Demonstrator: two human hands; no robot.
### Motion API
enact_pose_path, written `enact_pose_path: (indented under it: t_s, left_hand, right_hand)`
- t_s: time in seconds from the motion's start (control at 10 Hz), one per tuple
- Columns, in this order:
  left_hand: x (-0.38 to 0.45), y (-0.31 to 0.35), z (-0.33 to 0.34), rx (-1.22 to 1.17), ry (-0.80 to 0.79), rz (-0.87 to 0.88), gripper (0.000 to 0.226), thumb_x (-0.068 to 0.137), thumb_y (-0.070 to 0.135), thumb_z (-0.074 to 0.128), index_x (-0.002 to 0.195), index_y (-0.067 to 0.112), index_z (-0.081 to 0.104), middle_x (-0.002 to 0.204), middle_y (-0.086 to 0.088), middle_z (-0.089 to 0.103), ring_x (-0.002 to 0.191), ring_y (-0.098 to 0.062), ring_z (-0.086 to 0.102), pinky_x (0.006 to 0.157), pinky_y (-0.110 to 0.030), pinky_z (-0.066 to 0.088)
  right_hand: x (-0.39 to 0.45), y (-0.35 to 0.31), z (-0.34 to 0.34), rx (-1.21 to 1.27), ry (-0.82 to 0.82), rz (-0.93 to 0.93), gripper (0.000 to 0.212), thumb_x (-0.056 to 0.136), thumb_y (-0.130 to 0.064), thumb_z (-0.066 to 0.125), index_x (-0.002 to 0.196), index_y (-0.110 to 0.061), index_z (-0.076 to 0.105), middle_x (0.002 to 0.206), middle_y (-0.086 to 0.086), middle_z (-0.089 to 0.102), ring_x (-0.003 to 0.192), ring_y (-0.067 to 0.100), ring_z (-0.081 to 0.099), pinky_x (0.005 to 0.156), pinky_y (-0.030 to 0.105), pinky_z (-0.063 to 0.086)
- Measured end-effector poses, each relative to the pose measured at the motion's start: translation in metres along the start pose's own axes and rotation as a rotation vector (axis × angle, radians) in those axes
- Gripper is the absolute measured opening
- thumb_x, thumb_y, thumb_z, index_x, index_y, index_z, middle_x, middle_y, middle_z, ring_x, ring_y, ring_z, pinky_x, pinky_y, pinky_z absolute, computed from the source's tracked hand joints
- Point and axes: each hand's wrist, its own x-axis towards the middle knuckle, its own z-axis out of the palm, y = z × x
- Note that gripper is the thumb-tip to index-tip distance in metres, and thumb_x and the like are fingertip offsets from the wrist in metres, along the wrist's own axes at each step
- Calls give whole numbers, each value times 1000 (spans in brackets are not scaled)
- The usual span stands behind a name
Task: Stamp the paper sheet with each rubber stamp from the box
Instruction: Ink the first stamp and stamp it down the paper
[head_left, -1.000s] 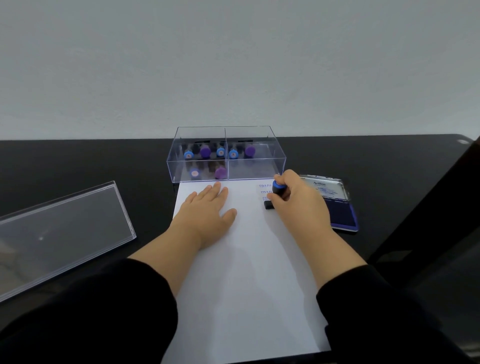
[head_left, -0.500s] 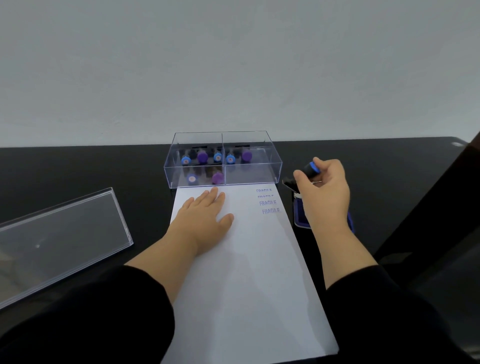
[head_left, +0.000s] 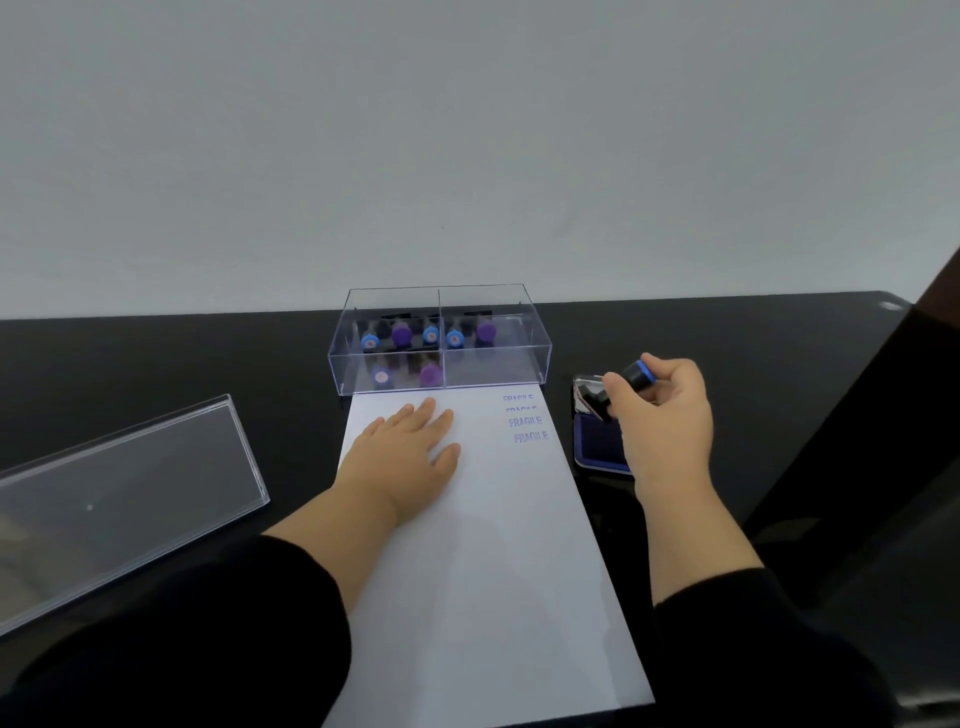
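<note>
- The right hand (head_left: 662, 410) holds a rubber stamp (head_left: 626, 387) with a blue band, fingers curled around its handle. The stamp is tilted, its black base low over the far end of the ink pad (head_left: 600, 447).
- The left hand (head_left: 410, 449) lies flat on the paper sheet (head_left: 483, 561), fingers straight and together, and keeps the sheet in place.
- Four "FRAGILE" prints (head_left: 525, 420) stand in a column near the far right corner of the sheet.
- The box (head_left: 441, 338) is at the far edge of the sheet, and several stamps are inside. Its lid (head_left: 114, 499) lies on the table (head_left: 208, 364) at the left.
- I judge that the step in hand is inking the stamp.
- The next move needs the base pressed flat on the pad, then carried to a free place on the sheet.
</note>
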Motion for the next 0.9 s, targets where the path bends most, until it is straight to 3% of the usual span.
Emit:
enact_pose_path:
  t_s: [0.3, 0.5, 0.9]
  left_hand:
    - [-3, 25, 7, -26, -43, -138, 53, 103, 29, 12, 152, 16, -6, 158, -5, -15, 146, -23, -10, 118, -39, -3]
    - [-7, 25, 15, -59, 63, -146, 53, 102, 30, 12, 152, 20, -3, 159, -1, -11, 146, -19, -9, 117, -36, -5]
    - [-7, 23, 15, -102, 104, -158, 54, 101, 31, 19, 153, 23, 5, 160, 2, -4, 147, -15, -4, 117, -34, -3]
  right_hand:
    - [-14, -8, -13, 51, 19, 64, 34, 85, -17, 69, 114, -23, 52, 89, 0, 64, 78, 13, 65, 46, 6, 41]
    - [-20, -12, -22, 82, 53, 53, 31, 85, -15, 69, 108, -26, 51, 83, -4, 64, 74, 9, 64, 53, 12, 45]
    - [-16, -12, -9, 73, -28, 49, 31, 84, -16, 69, 109, -24, 51, 82, 0, 61, 65, 9, 58, 45, 7, 42]
